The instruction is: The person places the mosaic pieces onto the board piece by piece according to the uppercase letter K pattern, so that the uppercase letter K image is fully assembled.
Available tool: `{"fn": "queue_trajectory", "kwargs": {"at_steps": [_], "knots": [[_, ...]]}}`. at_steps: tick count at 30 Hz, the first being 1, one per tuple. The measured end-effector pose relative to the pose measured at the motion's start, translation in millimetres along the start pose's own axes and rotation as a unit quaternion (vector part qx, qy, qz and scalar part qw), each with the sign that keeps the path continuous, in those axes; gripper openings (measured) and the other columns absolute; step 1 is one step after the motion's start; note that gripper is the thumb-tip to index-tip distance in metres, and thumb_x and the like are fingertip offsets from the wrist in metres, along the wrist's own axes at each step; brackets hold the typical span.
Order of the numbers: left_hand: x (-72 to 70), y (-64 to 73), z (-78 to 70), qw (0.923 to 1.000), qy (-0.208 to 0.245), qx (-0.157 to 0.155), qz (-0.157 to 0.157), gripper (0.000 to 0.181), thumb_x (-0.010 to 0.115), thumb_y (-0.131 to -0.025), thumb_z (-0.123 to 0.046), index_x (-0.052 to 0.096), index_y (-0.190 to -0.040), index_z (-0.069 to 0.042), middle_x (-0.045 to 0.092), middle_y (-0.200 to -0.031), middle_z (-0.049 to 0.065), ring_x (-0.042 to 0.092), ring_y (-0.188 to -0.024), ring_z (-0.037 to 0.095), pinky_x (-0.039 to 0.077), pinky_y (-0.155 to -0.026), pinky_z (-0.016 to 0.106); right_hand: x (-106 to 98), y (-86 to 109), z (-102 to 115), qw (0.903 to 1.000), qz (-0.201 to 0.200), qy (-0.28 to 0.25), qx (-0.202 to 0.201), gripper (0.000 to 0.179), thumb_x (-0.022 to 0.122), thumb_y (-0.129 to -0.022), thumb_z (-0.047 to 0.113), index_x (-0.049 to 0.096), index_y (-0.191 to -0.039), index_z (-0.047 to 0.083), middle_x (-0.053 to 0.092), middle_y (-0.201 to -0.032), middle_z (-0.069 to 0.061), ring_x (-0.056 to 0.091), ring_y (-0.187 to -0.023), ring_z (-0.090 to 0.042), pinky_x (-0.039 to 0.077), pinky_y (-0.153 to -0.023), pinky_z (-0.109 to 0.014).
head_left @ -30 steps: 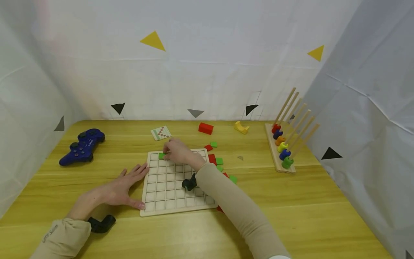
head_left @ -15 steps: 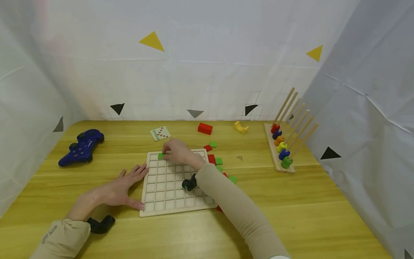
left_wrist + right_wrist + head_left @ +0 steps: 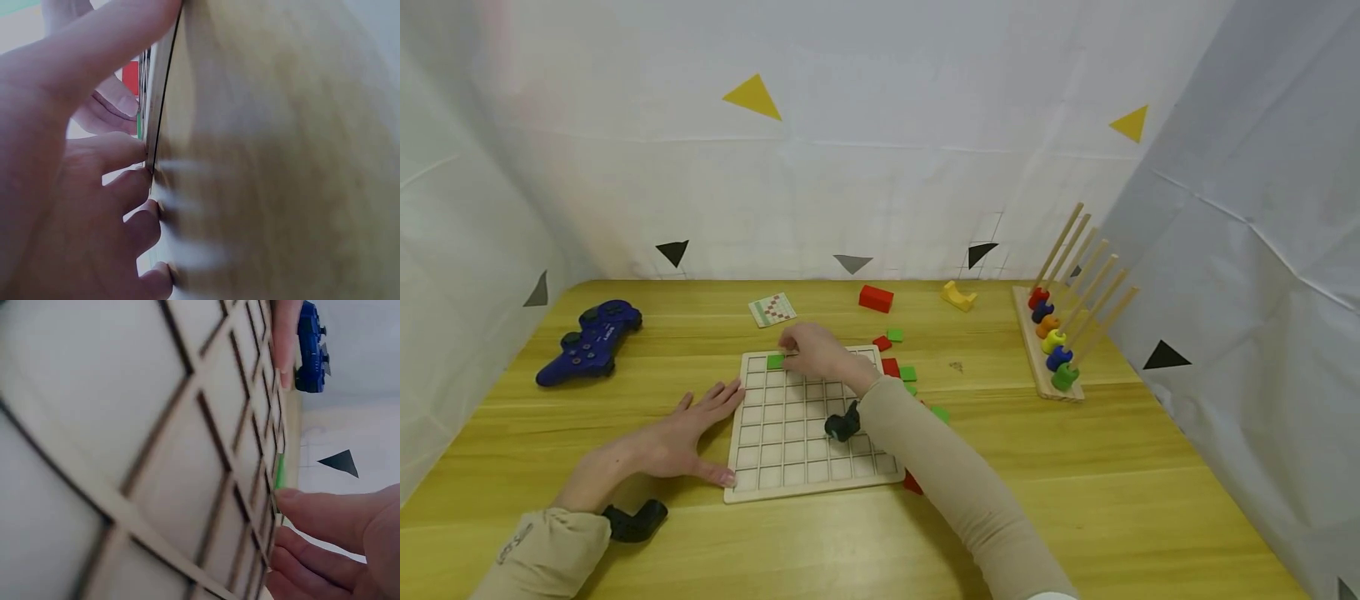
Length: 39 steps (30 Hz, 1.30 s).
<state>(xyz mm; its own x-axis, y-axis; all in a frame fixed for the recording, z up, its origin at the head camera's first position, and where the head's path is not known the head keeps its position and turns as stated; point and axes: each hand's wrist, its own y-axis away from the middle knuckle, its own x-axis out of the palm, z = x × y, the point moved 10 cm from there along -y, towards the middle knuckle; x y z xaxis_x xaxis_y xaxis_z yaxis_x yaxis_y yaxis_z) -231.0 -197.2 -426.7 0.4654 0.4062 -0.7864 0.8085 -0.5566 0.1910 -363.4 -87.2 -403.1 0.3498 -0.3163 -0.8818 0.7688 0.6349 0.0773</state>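
Note:
A pale wooden grid board (image 3: pixel 795 429) lies flat on the table. My left hand (image 3: pixel 688 433) rests along its left edge, fingers spread, thumb near the front corner. The left wrist view shows the fingertips of that left hand (image 3: pixel 81 219) against the board's side. A green square tile (image 3: pixel 776 362) sits in the board's back row, near the left corner. Over that row reaches my right hand (image 3: pixel 820 352). In the right wrist view the thumb of the right hand (image 3: pixel 337 534) touches the end of the green tile (image 3: pixel 280 469); the other fingers are slightly bent below.
Loose red and green tiles (image 3: pixel 908 373) lie along the board's right side, partly under the right sleeve. Behind are a pattern card (image 3: pixel 772 309), a red block (image 3: pixel 876 298) and a yellow arch (image 3: pixel 958 296). A blue game controller (image 3: pixel 591 343) lies left; a peg stand (image 3: pixel 1048 367) stands right.
My right hand has shifted slightly right, and more of the green tile shows beside it. The left hand and the board stay put.

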Motion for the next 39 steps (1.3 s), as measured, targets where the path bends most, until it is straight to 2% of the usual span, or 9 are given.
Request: {"fn": "queue_trajectory", "kwargs": {"at_steps": [6,14,18,24,27,33,39], "knots": [[0.8,0.8,0.2,1.0,0.002,-0.001,0.001,0.12,0.081,-0.075,-0.056,0.016,-0.159,0.0,0.001,-0.167,0.022,-0.003,-0.151,0.049,-0.007,-0.113,0.073,-8.6,7.3,-6.3,0.9979,0.023,-0.059,-0.009,0.045,0.071,-0.094,0.017,0.059,-0.134,0.001,0.063,-0.132,-0.012,0.059,-0.123,-0.025,0.048,-0.104,-0.033],[1.9,0.0,0.7,1.0,0.004,0.003,0.003,0.121,0.08,-0.075,-0.056,0.015,-0.159,0.0,0.0,-0.167,0.022,-0.004,-0.151,0.049,-0.008,-0.113,0.073,-32.4,36.2,-26.8,0.9922,0.052,-0.113,-0.003,0.055,0.069,-0.096,0.021,0.05,-0.142,-0.001,0.053,-0.145,-0.018,0.05,-0.134,-0.033,0.043,-0.111,-0.043],[1.5,1.3,1.1,1.0,0.005,-0.001,0.003,0.121,0.081,-0.075,-0.056,0.015,-0.159,0.0,0.0,-0.167,0.022,-0.005,-0.151,0.049,-0.008,-0.113,0.073,-45.4,46.6,-44.7,0.9914,0.032,-0.127,-0.001,0.054,0.069,-0.096,0.021,0.051,-0.141,-0.002,0.053,-0.144,-0.019,0.05,-0.133,-0.035,0.044,-0.11,-0.044],[1.8,1.8,1.5,1.0,0.007,-0.003,0.004,0.121,0.08,-0.075,-0.056,0.014,-0.159,0.0,0.0,-0.167,0.021,-0.005,-0.151,0.049,-0.009,-0.113,0.073,-67.2,62.0,-73.6,0.9942,-0.022,-0.105,-0.011,0.048,0.07,-0.095,0.019,0.058,-0.135,-0.003,0.058,-0.139,-0.018,0.054,-0.128,-0.037,0.045,-0.108,-0.046],[2.0,2.1,1.5,0.9999,0.009,-0.003,0.003,0.121,0.081,-0.075,-0.056,0.014,-0.159,0.001,-0.001,-0.167,0.022,-0.005,-0.151,0.049,-0.009,-0.113,0.073,-75.1,68.8,-90.3,0.9922,-0.043,-0.116,-0.012,0.045,0.068,-0.096,0.017,0.058,-0.134,-0.004,0.058,-0.138,-0.021,0.055,-0.125,-0.039,0.044,-0.109,-0.048],[2.3,1.4,1.7,0.9999,0.013,-0.001,0.001,0.121,0.082,-0.075,-0.054,0.014,-0.159,0.002,-0.001,-0.167,0.022,-0.006,-0.151,0.049,-0.009,-0.114,0.072,-84.4,86.8,-124.4,0.9863,-0.063,-0.151,0.016,0.041,0.066,-0.097,0.013,0.059,-0.133,-0.005,0.057,-0.137,-0.025,0.055,-0.125,-0.041,0.045,-0.107,-0.051],[2.7,-1.0,3.9,0.9999,0.011,0.002,-0.002,0.121,0.081,-0.075,-0.055,0.015,-0.159,0.001,0.0,-0.167,0.022,-0.006,-0.151,0.049,-0.009,-0.114,0.072,-84.0,91.4,-156.2,0.9813,-0.079,-0.169,0.049,0.039,0.064,-0.098,0.012,0.059,-0.133,-0.004,0.059,-0.137,-0.021,0.059,-0.121,-0.038,0.053,-0.099,-0.048]]}}
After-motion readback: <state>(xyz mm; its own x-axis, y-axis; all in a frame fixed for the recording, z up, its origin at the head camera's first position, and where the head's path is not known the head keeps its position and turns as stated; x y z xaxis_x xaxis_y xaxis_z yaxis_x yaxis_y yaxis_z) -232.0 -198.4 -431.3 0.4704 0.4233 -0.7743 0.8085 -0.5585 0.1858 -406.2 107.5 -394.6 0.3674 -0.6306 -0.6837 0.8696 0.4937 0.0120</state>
